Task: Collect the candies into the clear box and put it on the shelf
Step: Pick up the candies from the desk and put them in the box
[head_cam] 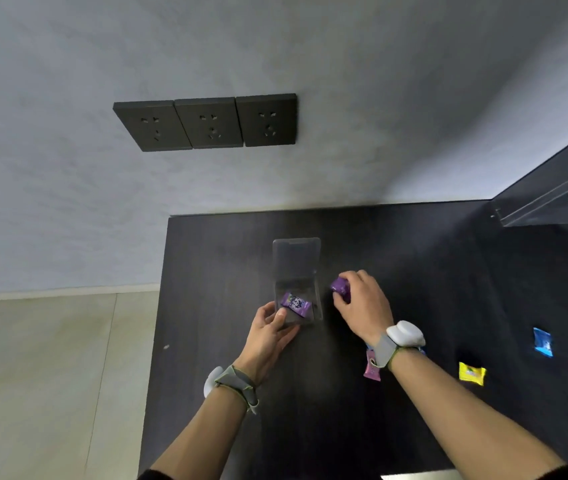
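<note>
I am looking down at a dark table (397, 393) set against a pale wall, with both my bare hands at a small clear box (298, 299) near the middle of it. The box is open, its hinged lid (296, 258) tipped up and away from me, so its long axis runs from me toward the wall and its mouth faces upward. My left hand (268, 336) steadies the near left corner of the box, thumb and fingers closed on its wall. One purple candy (295, 303) already lies inside, its wrapper lying crosswise, twisted ends pointing left and right. My right hand (362, 304) is just beside the right wall of the box, fingertips pinched together on a second purple candy (339, 285), held a little above the table. Three more wait well apart on my right: a pink candy (372, 370) partly hidden under my right wrist, a yellow candy (471, 373), and a blue candy (542, 342) farthest out. I judge the candies to be light, small and crinkly, with slick wrappers, best pinched across the firm middle rather than by the loose ends. The box looks thin, stiff and light, likely to slide on the smooth table, so it should be gripped by its two side walls once the lid is shut. A dark shelf (552, 195) shows at the far right.
</note>
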